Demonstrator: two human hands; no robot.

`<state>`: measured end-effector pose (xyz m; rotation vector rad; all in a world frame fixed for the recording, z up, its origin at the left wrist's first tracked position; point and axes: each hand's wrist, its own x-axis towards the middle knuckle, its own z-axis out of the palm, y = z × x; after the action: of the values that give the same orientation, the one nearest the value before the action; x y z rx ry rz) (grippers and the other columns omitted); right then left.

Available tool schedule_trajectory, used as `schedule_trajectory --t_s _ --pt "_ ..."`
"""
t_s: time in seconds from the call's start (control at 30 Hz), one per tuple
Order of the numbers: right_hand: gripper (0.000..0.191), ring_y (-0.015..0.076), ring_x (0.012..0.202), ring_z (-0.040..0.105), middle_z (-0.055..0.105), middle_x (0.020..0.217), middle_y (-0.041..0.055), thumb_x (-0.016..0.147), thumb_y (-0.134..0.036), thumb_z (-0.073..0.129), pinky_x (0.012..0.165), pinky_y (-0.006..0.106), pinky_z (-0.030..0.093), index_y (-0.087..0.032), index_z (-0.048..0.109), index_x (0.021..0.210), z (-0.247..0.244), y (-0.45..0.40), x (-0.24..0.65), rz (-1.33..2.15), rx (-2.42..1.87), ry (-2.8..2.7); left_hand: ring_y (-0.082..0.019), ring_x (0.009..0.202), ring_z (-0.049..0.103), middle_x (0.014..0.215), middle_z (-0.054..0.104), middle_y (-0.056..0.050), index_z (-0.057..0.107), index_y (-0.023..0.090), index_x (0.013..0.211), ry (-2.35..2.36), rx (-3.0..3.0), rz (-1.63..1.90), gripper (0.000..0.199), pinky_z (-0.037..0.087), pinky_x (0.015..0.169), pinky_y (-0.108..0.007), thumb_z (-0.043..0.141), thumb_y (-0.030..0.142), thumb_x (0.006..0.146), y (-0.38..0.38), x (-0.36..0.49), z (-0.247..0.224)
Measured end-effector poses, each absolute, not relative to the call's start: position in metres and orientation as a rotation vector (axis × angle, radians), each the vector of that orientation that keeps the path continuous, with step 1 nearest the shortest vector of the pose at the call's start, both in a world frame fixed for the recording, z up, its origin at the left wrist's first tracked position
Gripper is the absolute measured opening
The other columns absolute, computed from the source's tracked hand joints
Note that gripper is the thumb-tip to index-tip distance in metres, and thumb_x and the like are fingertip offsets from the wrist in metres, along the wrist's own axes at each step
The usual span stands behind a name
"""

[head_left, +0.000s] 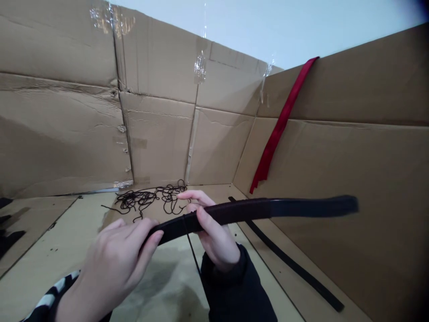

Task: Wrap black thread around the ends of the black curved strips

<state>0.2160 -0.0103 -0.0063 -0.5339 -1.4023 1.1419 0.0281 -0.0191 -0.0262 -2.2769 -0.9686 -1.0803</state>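
Closest to the camera are two bare hands, and both of them hold one long dark strap (234, 210). At the far left, a sleeve with black and white stripes (50, 290) comes in at the bottom edge and ends at the left hand (114, 264). This hand is closed around the left end of the strap. A few dark flat shapes (5, 228) lie at the left edge of the cardboard floor (40, 241), but they are too cut off to name.

Behind the hands, on the floor, lies a loose tangle of thin black cord (144, 199). A single cord (191, 248) crosses the strap just beside the left hand and hangs down, but I cannot tell if it is tied there.

The right hand (214, 232), in a black sleeve (234, 286), also grips the strap, with fingers on both sides of it. From there the strap reaches to the right, in the air, and its far end is blurred. Under it, a second dark strap (291, 264) lies flat on the floor. Further right, a red ribbon (278, 125) hangs on the cardboard wall (368, 179).
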Motion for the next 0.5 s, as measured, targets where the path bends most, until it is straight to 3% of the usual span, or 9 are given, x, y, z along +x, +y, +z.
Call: schedule_trajectory --t_s 0.03,0.1,0.17,0.23,0.37,0.5 --pt "0.038 0.0102 0.053 0.032 0.039 0.058 -0.0052 0.081 -0.053 0.064 0.050 0.024 0.022 -0.022 0.066 0.103 -0.005 -0.012 0.216 1.178 -0.551 -1.427 -0.015 0.049 0.056 0.063 0.064 0.001 0.056 0.015 0.098 -0.944 -2.314 -1.085 0.030 0.040 0.051 -0.030 0.042 0.042 0.096 -0.017 0.027 -0.025" --pt "0.034 0.0098 0.053 0.031 0.040 0.059 -0.0047 0.080 -0.051 0.066 0.049 0.023 0.020 -0.022 0.067 0.097 -0.003 -0.015 0.213 1.189 -0.631 -1.374 -0.018 0.061 0.063 0.078 0.070 -0.005 0.057 0.014 0.103 -0.847 -2.288 -1.110 0.033 0.044 0.059 -0.031 0.053 0.044 0.091 -0.014 0.023 -0.023" --pt "0.032 0.0094 0.054 0.032 0.040 0.062 -0.0040 0.080 -0.053 0.065 0.049 0.022 0.021 -0.021 0.066 0.086 -0.002 -0.017 0.211 1.159 -0.710 -1.248 -0.022 0.077 0.066 0.093 0.071 -0.011 0.059 0.012 0.105 -0.745 -2.157 -1.128 0.028 0.047 0.070 -0.035 0.064 0.032 0.086 -0.014 0.019 -0.021" --pt "0.035 0.0097 0.055 0.033 0.039 0.063 -0.0044 0.078 -0.055 0.066 0.050 0.022 0.023 -0.022 0.066 0.088 -0.001 -0.018 0.212 1.154 -0.702 -1.225 -0.026 0.084 0.064 0.097 0.070 -0.013 0.062 0.012 0.107 -0.724 -2.081 -1.106 0.026 0.047 0.075 -0.039 0.066 0.023 0.084 -0.016 0.017 -0.017" --pt "0.040 0.0090 0.050 0.028 0.033 0.054 -0.0080 0.068 -0.045 0.078 0.049 0.023 0.022 -0.022 0.069 0.100 0.003 -0.016 0.225 1.079 -0.558 -1.525 -0.019 0.062 0.057 0.071 0.063 -0.002 0.060 0.018 0.109 -0.777 -2.291 -1.057 0.020 0.042 0.059 -0.033 0.054 0.028 0.092 -0.023 0.016 -0.016" --pt "0.021 0.0126 0.062 0.047 0.058 0.070 0.0005 0.078 -0.041 0.070 0.056 0.026 0.034 -0.020 0.072 0.078 0.003 -0.016 0.224 0.862 -0.614 -1.436 -0.014 0.054 0.059 0.070 0.067 0.002 0.053 0.020 0.111 -0.867 -2.538 -1.081 0.022 0.045 0.056 -0.027 0.040 0.032 0.098 -0.022 0.023 -0.026"
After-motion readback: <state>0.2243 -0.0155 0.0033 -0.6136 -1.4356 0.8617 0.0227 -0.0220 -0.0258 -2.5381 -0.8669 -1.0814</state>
